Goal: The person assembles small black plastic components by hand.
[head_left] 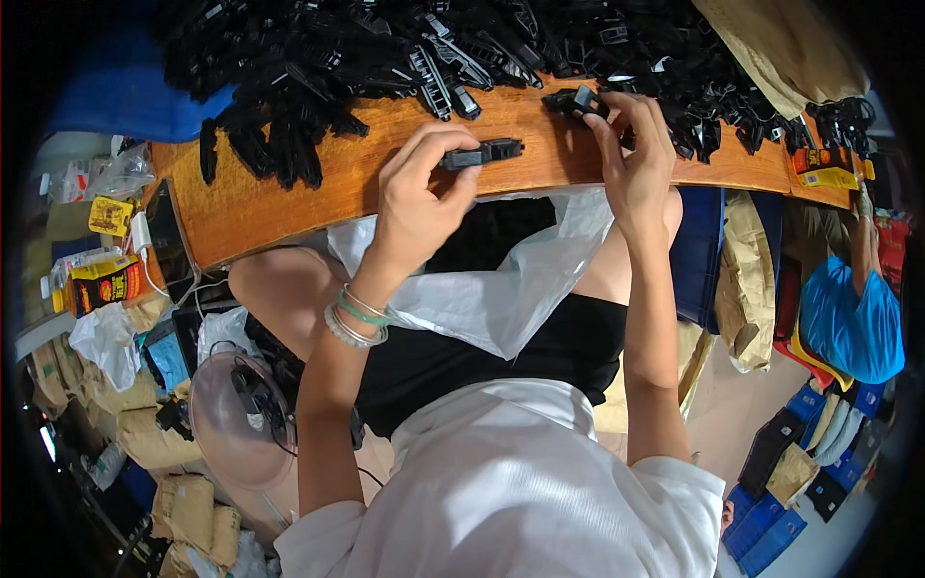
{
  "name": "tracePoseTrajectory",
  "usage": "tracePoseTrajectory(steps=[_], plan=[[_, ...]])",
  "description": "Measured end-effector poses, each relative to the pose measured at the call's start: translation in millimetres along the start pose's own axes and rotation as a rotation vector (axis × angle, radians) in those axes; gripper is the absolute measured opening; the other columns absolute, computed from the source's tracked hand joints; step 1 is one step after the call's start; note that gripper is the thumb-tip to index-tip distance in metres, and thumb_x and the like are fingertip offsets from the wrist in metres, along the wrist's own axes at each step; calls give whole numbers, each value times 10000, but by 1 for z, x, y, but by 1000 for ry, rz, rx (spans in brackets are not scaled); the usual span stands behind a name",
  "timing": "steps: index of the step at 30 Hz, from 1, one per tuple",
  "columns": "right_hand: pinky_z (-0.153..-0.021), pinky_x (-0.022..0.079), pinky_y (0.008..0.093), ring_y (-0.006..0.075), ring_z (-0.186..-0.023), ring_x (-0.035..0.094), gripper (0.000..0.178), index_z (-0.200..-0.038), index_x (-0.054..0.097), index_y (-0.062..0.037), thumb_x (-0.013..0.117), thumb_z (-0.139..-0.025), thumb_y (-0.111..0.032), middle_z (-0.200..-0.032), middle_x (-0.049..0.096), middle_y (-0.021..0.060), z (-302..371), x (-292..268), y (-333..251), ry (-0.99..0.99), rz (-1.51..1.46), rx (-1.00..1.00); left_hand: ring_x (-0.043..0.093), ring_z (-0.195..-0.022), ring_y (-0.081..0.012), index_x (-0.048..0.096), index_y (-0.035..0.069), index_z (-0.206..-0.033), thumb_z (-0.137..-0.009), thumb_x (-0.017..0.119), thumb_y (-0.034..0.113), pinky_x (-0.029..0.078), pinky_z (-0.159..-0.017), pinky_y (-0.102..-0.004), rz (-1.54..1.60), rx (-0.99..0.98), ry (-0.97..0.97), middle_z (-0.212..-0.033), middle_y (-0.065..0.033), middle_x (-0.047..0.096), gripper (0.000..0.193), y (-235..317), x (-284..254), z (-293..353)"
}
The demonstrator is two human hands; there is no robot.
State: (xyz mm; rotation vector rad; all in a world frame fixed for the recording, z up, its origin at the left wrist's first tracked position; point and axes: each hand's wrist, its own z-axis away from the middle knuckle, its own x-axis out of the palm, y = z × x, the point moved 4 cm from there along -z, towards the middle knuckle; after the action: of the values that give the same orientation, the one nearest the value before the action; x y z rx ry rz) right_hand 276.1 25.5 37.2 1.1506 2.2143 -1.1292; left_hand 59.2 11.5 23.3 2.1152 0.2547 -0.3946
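Note:
My left hand is closed in a pinch on one end of a small black plastic part, held level above the wooden table. To the right and a little farther off, my right hand closes its thumb and fingers on a second black plastic part with a grey, shiny face. That part is close to the edge of a big heap of black plastic parts, so its outline is hard to separate. A few longer ribbed pieces lie at the heap's front.
A white plastic bag lies open across my lap under the table edge. Blue crates and brown paper sacks stand at right, near a person in blue. A round translucent tub sits at lower left.

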Motion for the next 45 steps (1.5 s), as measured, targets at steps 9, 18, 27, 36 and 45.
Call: tracePoseTrajectory(steps=[9, 18, 27, 36, 45], plan=[[-685, 492, 269, 187, -758, 627, 191, -1015, 666, 37, 670, -827, 2, -894, 623, 111, 27, 15, -22, -369, -503, 243, 559, -882, -250, 701, -19, -944, -725, 741, 9, 450, -790, -330, -190, 4, -140, -926, -96, 623, 225, -13, -13, -4], [-748, 453, 287, 209, -883, 557, 212, -976, 699, 29, 711, -765, 14, -892, 621, 83, 24, 22, -26, -335, -543, 219, 559, -843, -239, 691, -31, -946, -738, 720, 26, 470, -764, -344, -117, -15, -210, -902, -87, 602, 217, -16, -16, -8], [-736, 464, 325, 238, -850, 568, 226, -967, 716, 17, 704, -743, 44, -877, 601, 89, 34, 20, -40, -311, -470, 189, 566, -829, -252, 680, -41, -920, -743, 731, 41, 474, -737, -354, -87, 31, -243, -884, -94, 592, 202, -12, -10, -6], [-715, 487, 365, 286, -831, 618, 185, -951, 675, 29, 692, -768, 10, -964, 608, 137, 11, 0, -25, -172, -127, 212, 532, -783, -253, 666, 12, -1081, -808, 654, 28, 450, -722, -359, -740, 267, -86, -851, -98, 523, 274, -9, -3, -33], [-777, 457, 357, 281, -894, 572, 255, -1035, 655, 5, 703, -789, -42, -932, 592, 126, 19, 23, -17, -90, -361, 266, 558, -966, -291, 655, -5, -1013, -762, 702, 60, 474, -821, -386, -453, 351, -96, -1029, -108, 590, 263, 8, 27, -17]])
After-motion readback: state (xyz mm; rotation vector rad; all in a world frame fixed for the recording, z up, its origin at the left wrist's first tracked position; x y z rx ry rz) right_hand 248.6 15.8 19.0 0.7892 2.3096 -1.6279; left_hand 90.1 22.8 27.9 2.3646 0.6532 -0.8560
